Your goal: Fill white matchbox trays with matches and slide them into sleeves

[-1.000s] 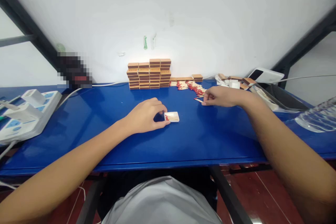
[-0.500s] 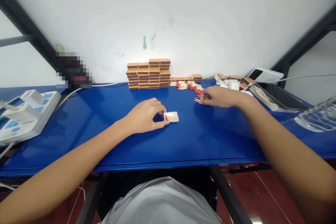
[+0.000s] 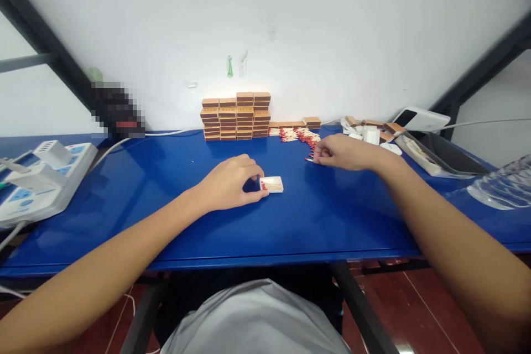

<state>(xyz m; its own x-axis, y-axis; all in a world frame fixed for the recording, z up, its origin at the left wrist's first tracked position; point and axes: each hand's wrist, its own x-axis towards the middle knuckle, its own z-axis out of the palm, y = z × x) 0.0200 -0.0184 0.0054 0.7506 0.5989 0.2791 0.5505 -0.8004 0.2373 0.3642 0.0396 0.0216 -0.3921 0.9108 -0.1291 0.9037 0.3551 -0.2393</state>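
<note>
— Resting near the middle of the blue bench [image 3: 166,221], your left hand [image 3: 228,182] has thumb and forefinger closed on the left end of the open matchbox tray [image 3: 272,184]. Is that what you want checked?

— Yes. And the other hand?

— Your right hand [image 3: 344,152] lies further back and to the right, fingertips drawn together at the near fringe of the loose matches [image 3: 301,135]. You seem to be pinching one or two, but I cannot tell for sure; they are too small to make out.

— How will the tray handle?

— I judge it very light and thin-walled, so it will slide on that glossy top and crush if you squeeze. Hold it by the short ends, as you do now, and press gently. The matches are stiff but snap easily; take them mid-shaft, away from the red heads.

— What else is about?

— A stack of matchboxes [image 3: 236,116] stands at the back edge against the wall, scattered box parts [image 3: 367,130] lie towards the back right corner, and a power strip [image 3: 41,177] sits at the left edge.
</note>
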